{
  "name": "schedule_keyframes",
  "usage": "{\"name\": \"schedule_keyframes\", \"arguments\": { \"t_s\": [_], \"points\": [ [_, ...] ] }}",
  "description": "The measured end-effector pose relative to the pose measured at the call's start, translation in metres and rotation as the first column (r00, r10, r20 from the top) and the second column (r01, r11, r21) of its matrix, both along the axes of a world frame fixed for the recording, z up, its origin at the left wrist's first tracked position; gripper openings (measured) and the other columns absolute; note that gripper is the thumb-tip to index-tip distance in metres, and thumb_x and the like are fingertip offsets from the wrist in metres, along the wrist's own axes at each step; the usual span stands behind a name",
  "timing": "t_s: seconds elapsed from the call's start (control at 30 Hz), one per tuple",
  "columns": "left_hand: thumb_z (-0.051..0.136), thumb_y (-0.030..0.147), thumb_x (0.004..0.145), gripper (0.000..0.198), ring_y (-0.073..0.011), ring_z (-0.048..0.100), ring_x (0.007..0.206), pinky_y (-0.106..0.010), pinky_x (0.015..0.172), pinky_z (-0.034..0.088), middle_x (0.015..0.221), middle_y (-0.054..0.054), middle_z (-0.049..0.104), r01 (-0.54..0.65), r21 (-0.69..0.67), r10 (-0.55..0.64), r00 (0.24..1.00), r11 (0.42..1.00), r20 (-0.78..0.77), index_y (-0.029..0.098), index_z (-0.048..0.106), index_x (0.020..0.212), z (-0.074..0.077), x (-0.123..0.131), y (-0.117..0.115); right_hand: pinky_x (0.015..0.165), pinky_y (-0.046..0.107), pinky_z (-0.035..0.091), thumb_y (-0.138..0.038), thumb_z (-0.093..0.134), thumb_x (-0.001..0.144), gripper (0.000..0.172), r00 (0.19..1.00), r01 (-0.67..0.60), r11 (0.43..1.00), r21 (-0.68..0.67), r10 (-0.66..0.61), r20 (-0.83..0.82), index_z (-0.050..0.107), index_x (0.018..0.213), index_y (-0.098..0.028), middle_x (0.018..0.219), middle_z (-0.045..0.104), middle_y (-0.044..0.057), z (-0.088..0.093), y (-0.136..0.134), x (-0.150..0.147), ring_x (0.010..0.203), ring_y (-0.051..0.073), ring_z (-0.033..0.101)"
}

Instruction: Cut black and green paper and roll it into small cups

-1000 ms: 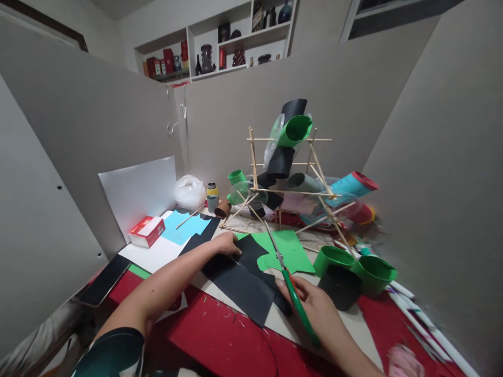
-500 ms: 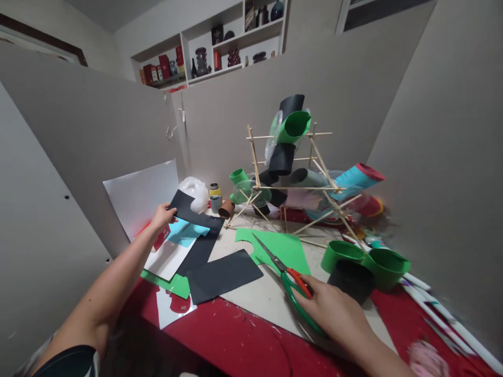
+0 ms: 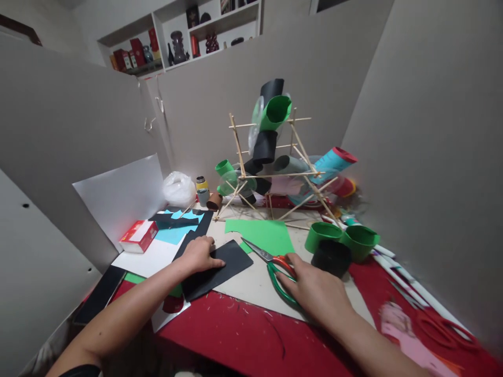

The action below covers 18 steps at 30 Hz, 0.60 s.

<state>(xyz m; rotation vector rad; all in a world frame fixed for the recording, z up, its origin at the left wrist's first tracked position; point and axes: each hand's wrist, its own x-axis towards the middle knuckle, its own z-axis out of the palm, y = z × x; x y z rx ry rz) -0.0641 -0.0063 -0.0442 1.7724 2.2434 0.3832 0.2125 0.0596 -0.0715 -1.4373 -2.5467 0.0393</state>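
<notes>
My left hand (image 3: pixel 199 255) is on a black rectangular sheet (image 3: pixel 220 275), its thumb along the top face and its fingers bent at the far edge. In my right hand (image 3: pixel 314 285) are scissors (image 3: pixel 271 257) with one orange and one green handle. Their blades look closed and point left over a green sheet (image 3: pixel 271 235) with curved cut-outs. Close beyond the right hand stand green rolled rings (image 3: pixel 322 236) and a black ring (image 3: pixel 332 257). Further left, a narrow black strip (image 3: pixel 184 221) lies across a blue sheet (image 3: pixel 173 234).
A wooden-stick frame (image 3: pixel 283 175) carrying green and black tubes (image 3: pixel 277 112) stands at the back. At left are a red box (image 3: pixel 139 236), a white panel (image 3: pixel 121 196) and a plastic bag (image 3: pixel 178 189). Red-handled scissors (image 3: pixel 444 330) lie at the right.
My left hand has left the black cut-out piece on the blue sheet and come right and nearer, onto the black rectangular sheet. The right hand still grips the scissors; the view has shifted.
</notes>
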Motion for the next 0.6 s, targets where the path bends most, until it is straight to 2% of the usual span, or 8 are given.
{"name": "schedule_keyframes", "arguments": {
  "t_s": [0.1,0.23,0.37,0.47,0.53,0.6],
  "points": [
    [0.080,0.049,0.061,0.049,-0.0334,0.065,0.092,-0.034,0.073,0.046,0.095,-0.012,0.071,0.005,-0.065,-0.004,1.000,0.998,0.014,0.018,0.064,0.095,0.001,-0.001,0.007,0.060,0.030,0.043,-0.032,0.053,0.091,0.023,0.996,-0.054,0.998,0.040,0.057,-0.072,0.062,0.106,-0.017,0.100,0.074,0.012,-0.001,-0.001,-0.001,0.087,0.029,0.071],
    [0.081,0.040,0.061,0.046,-0.0283,0.065,0.085,-0.031,0.068,0.043,0.088,-0.007,0.070,-0.012,-0.085,0.021,0.993,0.996,0.112,0.018,0.063,0.097,0.000,-0.007,0.011,0.068,0.033,0.047,-0.029,0.053,0.090,0.026,0.985,-0.094,0.995,0.044,0.099,-0.144,0.065,0.108,-0.014,0.101,0.074,0.015,-0.003,-0.002,-0.001,0.091,0.031,0.070],
    [0.082,0.033,0.058,0.033,-0.0232,0.062,0.074,-0.028,0.062,0.040,0.075,-0.004,0.066,-0.025,-0.038,0.035,0.952,0.999,0.304,0.017,0.062,0.079,-0.005,-0.009,0.012,0.075,0.039,0.048,-0.028,0.053,0.088,0.027,0.955,-0.134,0.990,0.036,0.139,-0.262,0.067,0.106,-0.013,0.100,0.073,0.017,-0.005,-0.001,0.001,0.093,0.034,0.067],
    [0.078,0.046,0.062,0.037,-0.0170,0.055,0.057,-0.026,0.054,0.037,0.058,0.000,0.057,-0.020,0.005,0.015,0.865,1.000,0.502,0.017,0.055,0.063,-0.001,-0.006,0.009,0.085,0.045,0.047,-0.032,0.053,0.087,0.029,0.905,-0.152,0.988,0.022,0.148,-0.398,0.068,0.101,-0.013,0.103,0.071,0.019,-0.005,0.000,0.001,0.101,0.037,0.063],
    [0.072,0.053,0.068,0.041,-0.0150,0.054,0.054,-0.026,0.054,0.039,0.059,0.001,0.059,-0.023,0.053,-0.016,0.777,0.998,0.630,0.017,0.054,0.066,0.008,0.000,0.005,0.088,0.046,0.048,-0.038,0.050,0.089,0.034,0.851,-0.163,0.987,-0.005,0.138,-0.506,0.067,0.105,-0.013,0.106,0.070,0.019,-0.003,0.000,-0.001,0.104,0.035,0.062],
    [0.070,0.055,0.071,0.040,-0.0146,0.058,0.059,-0.026,0.059,0.044,0.068,-0.001,0.064,-0.032,0.116,-0.063,0.682,0.993,0.729,0.017,0.056,0.074,0.018,0.011,0.000,0.080,0.039,0.053,-0.043,0.047,0.091,0.040,0.786,-0.194,0.979,-0.057,0.120,-0.606,0.063,0.114,-0.015,0.108,0.071,0.016,0.000,-0.001,-0.004,0.094,0.028,0.067]
  ]
}}
